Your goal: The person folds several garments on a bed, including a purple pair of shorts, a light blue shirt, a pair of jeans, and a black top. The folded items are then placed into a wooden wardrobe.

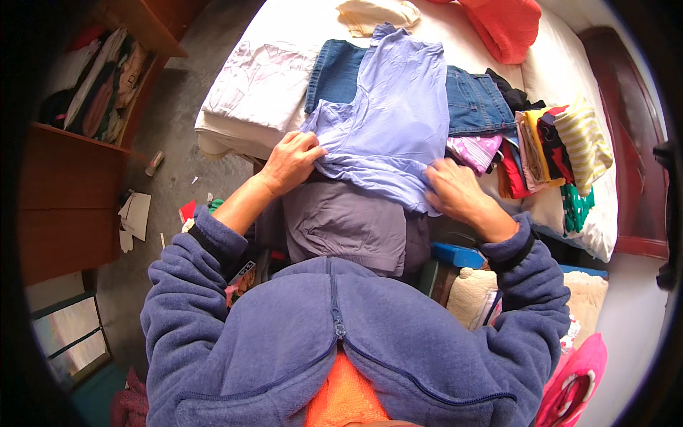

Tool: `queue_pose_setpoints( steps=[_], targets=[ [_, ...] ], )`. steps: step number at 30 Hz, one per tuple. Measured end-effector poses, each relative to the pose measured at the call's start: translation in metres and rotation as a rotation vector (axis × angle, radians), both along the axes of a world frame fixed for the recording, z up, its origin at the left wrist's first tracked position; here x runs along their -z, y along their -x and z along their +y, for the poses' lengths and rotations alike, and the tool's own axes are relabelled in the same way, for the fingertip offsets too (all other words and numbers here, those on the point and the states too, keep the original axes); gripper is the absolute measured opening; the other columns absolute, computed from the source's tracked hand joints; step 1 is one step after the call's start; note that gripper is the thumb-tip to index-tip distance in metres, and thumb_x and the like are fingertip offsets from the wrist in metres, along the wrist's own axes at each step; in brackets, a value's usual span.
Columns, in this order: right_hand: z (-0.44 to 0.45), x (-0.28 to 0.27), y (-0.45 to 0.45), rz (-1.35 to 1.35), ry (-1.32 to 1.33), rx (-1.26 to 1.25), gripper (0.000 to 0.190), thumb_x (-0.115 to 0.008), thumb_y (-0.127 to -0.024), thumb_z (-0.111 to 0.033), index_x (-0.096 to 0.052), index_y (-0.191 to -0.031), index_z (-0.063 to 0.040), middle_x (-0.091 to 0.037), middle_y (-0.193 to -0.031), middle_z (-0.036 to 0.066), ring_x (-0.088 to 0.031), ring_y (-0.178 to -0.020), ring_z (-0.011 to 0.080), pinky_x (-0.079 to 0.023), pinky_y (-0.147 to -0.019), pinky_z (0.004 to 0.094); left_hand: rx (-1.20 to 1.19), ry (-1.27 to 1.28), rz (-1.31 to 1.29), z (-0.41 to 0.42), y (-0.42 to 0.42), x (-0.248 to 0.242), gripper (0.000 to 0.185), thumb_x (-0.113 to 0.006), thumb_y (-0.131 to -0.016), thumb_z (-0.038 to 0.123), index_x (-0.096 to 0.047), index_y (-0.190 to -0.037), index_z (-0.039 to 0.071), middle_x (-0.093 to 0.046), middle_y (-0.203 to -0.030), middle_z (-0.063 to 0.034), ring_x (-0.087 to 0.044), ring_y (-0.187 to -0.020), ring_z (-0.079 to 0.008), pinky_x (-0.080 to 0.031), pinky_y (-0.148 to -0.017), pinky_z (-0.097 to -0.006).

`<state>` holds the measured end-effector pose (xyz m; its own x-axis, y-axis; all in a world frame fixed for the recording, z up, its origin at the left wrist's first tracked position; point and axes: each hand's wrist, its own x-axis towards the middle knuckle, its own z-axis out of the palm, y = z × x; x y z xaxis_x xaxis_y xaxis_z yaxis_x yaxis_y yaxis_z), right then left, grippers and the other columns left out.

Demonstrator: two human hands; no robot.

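A light blue shirt (397, 107) is spread over the bed's near edge, its collar pointing away from me. My left hand (292, 160) pinches the shirt's near left part between thumb and fingers. At the near right part is my right hand (453, 189), slightly blurred, its fingers closed on the cloth. Folded jeans (335, 74) show to the left beneath the shirt, and a folded denim garment (475, 101) lies to its right. A grey folded garment (347, 219) rests over my lap, just below the shirt's near edge.
A folded white garment (259, 82) lies on the bed's left side. Stacked colourful clothes (533, 149) stand at the right, a red cloth (504, 32) at the far right. An open wooden cabinet (69, 187) holds clothes at the left. Papers (136, 213) litter the floor.
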<state>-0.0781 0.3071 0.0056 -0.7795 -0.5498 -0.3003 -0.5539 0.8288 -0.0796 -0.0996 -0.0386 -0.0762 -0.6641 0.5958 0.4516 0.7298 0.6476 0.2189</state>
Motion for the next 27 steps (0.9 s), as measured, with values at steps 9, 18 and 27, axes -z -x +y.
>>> queue_pose_setpoints(
  steps=[9,18,27],
  targets=[
    [-0.132,0.061,0.020,0.020,0.327,-0.036,0.036,-0.065,-0.080,-0.029,-0.056,-0.097,0.000,-0.064,-0.088,0.019,-0.063,-0.087,0.0364,-0.047,-0.077,0.0461,-0.176,-0.056,0.002,0.004,-0.009,-0.015,0.021,-0.066,-0.072,0.009,-0.066,-0.093,0.011,-0.056,-0.089,-0.0045,-0.058,-0.087,-0.0236,-0.045,-0.085,-0.0356],
    [-0.124,0.058,0.019,0.173,0.647,0.088,0.030,-0.065,-0.079,-0.021,-0.056,-0.099,-0.002,-0.063,-0.087,0.020,-0.062,-0.081,0.0389,-0.048,-0.069,0.0467,-0.336,-0.640,-1.031,0.015,-0.042,0.018,0.049,-0.050,-0.096,0.046,-0.062,-0.109,0.000,-0.063,-0.100,-0.0139,-0.058,-0.095,-0.0217,-0.043,-0.086,-0.0316],
    [-0.128,0.062,0.014,0.247,0.614,-0.068,0.028,-0.067,-0.075,-0.016,-0.055,-0.097,-0.003,-0.058,-0.090,0.016,-0.062,-0.080,0.0353,-0.050,-0.067,0.0433,-0.185,-1.716,-1.493,0.054,-0.011,0.018,0.057,-0.057,-0.091,0.049,-0.053,-0.128,0.006,-0.061,-0.123,-0.0070,-0.058,-0.111,-0.0204,-0.047,-0.094,-0.0392]
  ],
)
